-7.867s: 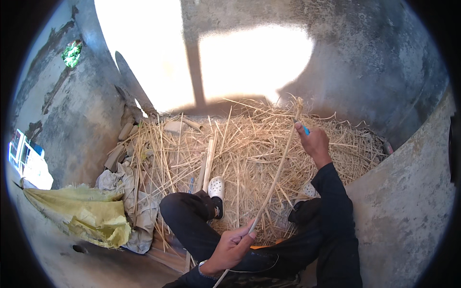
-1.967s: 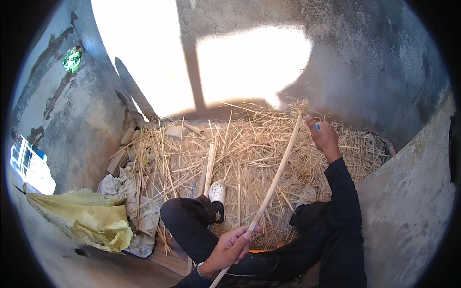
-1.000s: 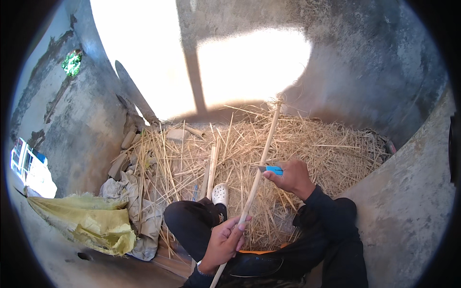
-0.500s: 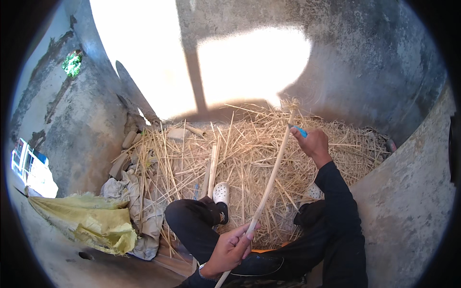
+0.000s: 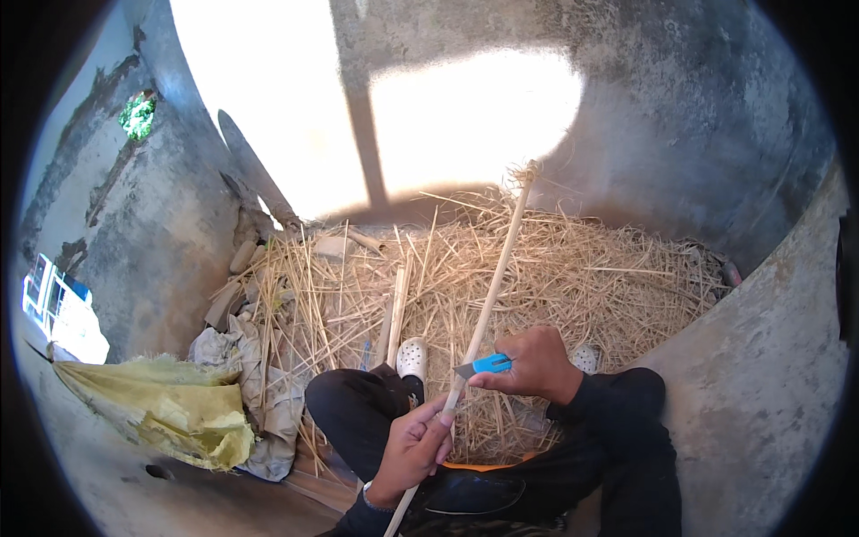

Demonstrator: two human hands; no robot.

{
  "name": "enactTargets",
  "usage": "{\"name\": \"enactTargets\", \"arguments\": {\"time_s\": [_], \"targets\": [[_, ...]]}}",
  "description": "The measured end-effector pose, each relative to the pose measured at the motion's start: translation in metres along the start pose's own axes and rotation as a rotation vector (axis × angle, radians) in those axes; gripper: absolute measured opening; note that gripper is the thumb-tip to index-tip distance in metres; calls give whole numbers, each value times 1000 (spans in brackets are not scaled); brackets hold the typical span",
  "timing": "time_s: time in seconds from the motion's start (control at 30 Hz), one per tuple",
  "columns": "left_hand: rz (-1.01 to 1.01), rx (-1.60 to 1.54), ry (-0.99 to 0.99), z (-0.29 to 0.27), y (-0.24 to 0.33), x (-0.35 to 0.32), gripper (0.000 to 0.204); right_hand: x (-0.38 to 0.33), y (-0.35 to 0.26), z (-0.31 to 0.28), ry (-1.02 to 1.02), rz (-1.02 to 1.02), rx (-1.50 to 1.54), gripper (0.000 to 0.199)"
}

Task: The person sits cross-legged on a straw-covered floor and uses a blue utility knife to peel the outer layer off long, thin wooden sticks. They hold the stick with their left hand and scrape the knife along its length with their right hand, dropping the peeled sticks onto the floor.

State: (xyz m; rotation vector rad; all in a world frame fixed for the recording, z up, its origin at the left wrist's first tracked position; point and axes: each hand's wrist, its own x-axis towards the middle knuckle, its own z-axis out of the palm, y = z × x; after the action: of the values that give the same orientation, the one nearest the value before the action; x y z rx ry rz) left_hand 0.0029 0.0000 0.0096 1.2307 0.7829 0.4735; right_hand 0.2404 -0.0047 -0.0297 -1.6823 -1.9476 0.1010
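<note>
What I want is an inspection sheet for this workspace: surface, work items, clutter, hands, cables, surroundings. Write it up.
Surface: strewn with loose straw-like strips
Job's things: long pale stick, slanting; blue-handled knife, blade at the stick
Clutter: torn yellow sheet and crumpled pale cloth, left side
Grippers: bare left hand grips the stick; bare right hand holds the knife
Cables: nothing seen
Surroundings: stained grey wall, partly sunlit
</note>
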Motion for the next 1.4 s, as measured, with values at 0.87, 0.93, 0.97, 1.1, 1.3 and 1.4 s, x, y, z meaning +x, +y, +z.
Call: {"name": "enactTargets", "arguments": {"time_s": [0.87,0.93,0.97,1.1,1.3,1.4], "targets": [[-36,-20,-26,-3,-3,-16,40,18,52,8,151,247,17,72],[-50,-38,-43,-1,-5,-17,40,27,78,0,206,418,39,72],[-58,-50,-56,0,-6,-17,40,23,75,0,176,401,47,73],[-15,-82,-49,-5,-9,-12,40,3,21,8,118,183,55,75],[-15,16,-30,-3,-4,-16,39,22,55,4,142,297,13,74],[7,12,-32,-4,-7,-16,40,23,54,4,116,321,65,74]]}}
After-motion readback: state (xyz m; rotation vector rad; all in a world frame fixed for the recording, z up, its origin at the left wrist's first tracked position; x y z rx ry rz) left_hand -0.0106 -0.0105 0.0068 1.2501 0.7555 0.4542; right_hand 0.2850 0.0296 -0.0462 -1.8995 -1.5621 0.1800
